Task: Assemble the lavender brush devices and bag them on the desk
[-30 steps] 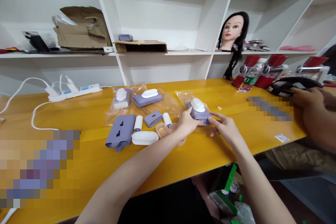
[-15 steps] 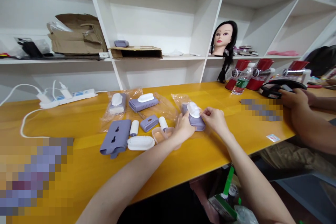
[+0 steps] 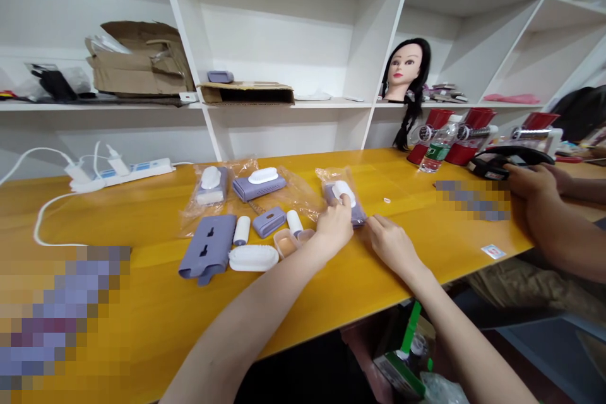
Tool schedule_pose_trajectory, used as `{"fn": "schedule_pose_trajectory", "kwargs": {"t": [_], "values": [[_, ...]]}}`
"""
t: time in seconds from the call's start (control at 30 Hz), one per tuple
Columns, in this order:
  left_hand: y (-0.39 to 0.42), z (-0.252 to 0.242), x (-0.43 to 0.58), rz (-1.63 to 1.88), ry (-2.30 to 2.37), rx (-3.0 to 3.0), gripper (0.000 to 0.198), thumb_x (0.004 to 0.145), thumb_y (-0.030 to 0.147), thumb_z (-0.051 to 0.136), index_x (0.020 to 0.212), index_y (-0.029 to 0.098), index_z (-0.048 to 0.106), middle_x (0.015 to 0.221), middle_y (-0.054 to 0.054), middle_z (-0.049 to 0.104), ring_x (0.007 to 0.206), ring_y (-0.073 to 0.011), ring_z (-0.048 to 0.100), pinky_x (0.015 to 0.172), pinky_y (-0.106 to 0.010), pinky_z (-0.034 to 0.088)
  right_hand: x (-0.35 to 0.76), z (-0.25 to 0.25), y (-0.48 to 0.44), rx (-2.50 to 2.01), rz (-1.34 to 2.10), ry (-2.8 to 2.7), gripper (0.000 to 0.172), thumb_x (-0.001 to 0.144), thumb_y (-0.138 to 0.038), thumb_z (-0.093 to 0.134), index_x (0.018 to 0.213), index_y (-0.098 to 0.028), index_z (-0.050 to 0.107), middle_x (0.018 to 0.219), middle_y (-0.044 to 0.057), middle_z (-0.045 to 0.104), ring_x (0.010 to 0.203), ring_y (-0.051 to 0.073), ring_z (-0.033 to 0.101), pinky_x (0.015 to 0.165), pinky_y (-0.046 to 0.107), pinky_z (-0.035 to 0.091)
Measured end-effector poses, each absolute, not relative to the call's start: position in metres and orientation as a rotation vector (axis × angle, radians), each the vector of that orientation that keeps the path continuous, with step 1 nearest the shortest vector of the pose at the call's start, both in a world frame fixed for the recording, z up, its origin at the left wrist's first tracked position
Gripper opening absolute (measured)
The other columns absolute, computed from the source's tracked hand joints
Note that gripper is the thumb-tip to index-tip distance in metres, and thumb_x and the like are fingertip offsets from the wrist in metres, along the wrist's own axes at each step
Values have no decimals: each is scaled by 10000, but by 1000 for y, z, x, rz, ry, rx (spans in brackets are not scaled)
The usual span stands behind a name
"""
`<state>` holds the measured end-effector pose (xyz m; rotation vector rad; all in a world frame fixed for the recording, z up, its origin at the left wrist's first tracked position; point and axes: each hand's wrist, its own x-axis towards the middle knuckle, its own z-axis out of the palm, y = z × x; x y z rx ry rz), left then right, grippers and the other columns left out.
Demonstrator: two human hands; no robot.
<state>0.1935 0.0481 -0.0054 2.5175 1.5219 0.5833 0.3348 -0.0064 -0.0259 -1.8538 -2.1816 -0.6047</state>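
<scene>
Bright, even light is washing over the white shelves (image 3: 279,31) and the worktop (image 3: 151,278), with soft shadows gathering inside the compartments (image 3: 516,57) and darkness pooling below the worktop's front edge. Glare is glinting off the plastic bag (image 3: 338,177). The wide lens is bending lines towards the frame edges, while pixelated patches (image 3: 61,322) are obscuring parts of the worktop.
</scene>
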Motion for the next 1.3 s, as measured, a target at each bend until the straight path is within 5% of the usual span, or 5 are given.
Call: {"fn": "schedule_pose_trajectory", "kwargs": {"t": [0.27,0.5,0.73,0.9,1.3], "values": [[69,-7,198,535,1606,2440,371,858,-3,319,1189,50,478,1013,-241,665,1002,-289,669,811,-376,529,326,-34,-11,-1776,-498,-2271,243,898,-105,358,920,-157,594,831,79,638,697,180,597,604,266,378],[38,10,185,421,1443,2550,350,828,94,469,1167,55,544,1053,-217,662,977,-315,663,773,-374,541,339,-28,-11,-1811,-379,-2231,269,935,-205,348,903,-162,612,886,90,608,703,189,619,609,284,449],[-36,11,138,646,942,2927,475,875,321,503,1270,58,491,1355,-212,503,1125,-347,564,895,-456,506,337,-29,-6,-1526,-453,-2245,570,874,-203,491,1430,-215,366,1509,189,262,1297,366,426,900,488,508],[-40,0,80,702,479,2977,315,940,328,401,1122,192,619,1250,-85,632,1163,-211,576,1037,-343,423,337,-27,27,-1396,-393,-2454,381,872,-126,471,1219,-210,605,1448,147,431,1342,352,382,981,545,463],[30,5,-29,1070,1807,2292,268,859,333,500,1011,235,698,1157,-34,689,1099,-208,617,1005,-344,445,347,6,30,-1515,-244,-2422,335,848,-206,523,1154,-241,657,1458,113,439,1322,350,428,1008,577,419]]}}
